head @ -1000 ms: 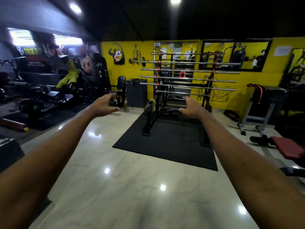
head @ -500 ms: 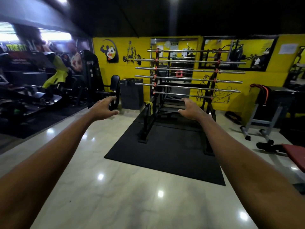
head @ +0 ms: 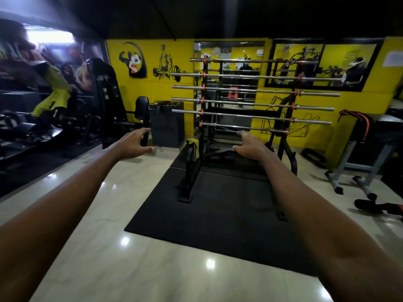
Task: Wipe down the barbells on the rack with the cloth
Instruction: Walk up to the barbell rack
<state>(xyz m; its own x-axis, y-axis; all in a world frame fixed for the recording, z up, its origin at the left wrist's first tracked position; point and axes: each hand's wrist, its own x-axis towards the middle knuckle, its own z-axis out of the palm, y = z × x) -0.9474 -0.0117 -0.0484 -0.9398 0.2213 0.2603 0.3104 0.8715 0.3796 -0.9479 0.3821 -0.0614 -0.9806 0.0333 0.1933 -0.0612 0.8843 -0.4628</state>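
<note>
arms: both stretched forward | left hand [head: 133, 142]: fingers relaxed (holding nothing) | right hand [head: 250, 144]: likewise

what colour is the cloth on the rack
The cloth is yellow, best seen in the head view.

dim gym – floor glare, blurred left edge

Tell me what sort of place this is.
A gym, most likely its free-weight area: a black rack holding several barbells, weight machines along the left, and bodybuilder murals on the yellow wall.
</note>
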